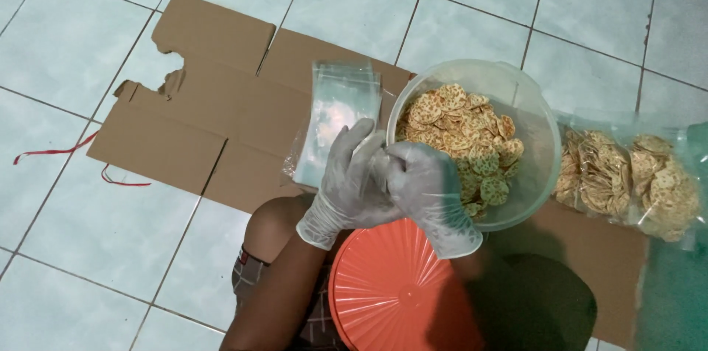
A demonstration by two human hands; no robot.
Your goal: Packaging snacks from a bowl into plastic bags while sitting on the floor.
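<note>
Gloves covered both hands, thin and pale grey, wrinkled at the wrists. The left hand (345, 185) and the right hand (426, 192) met in front of the body, just above an orange ribbed lid (391, 292) that rested on the lap. Between them they held a small clear plastic bag (366, 146), so thin and see-through that its outline was hard to follow; only a glossy edge showed above the left fingers (354, 143). Those fingers were curled and pressed together around the bag, and the right fingers (398, 155) were bent in against it from the other side, pinching its edge. Whether the bag held anything could not be told.

Just behind the hands lay a stack of the same clear bags (335, 119), flat and shiny, on a flattened sheet of brown cardboard (214, 100) spread over the pale tiled floor (66, 49). Beside the right hand, touching its knuckles in the view, stood a round translucent bowl (531, 111) filled with small round crackers (464, 137), golden yellow with reddish specks and a lacy surface. Further to the right, near the bowl, lay filled clear packets (627, 178) of the same crackers, side by side on the cardboard. Well apart to the left, a red string (55, 152) lay loose on the tiles.
</note>
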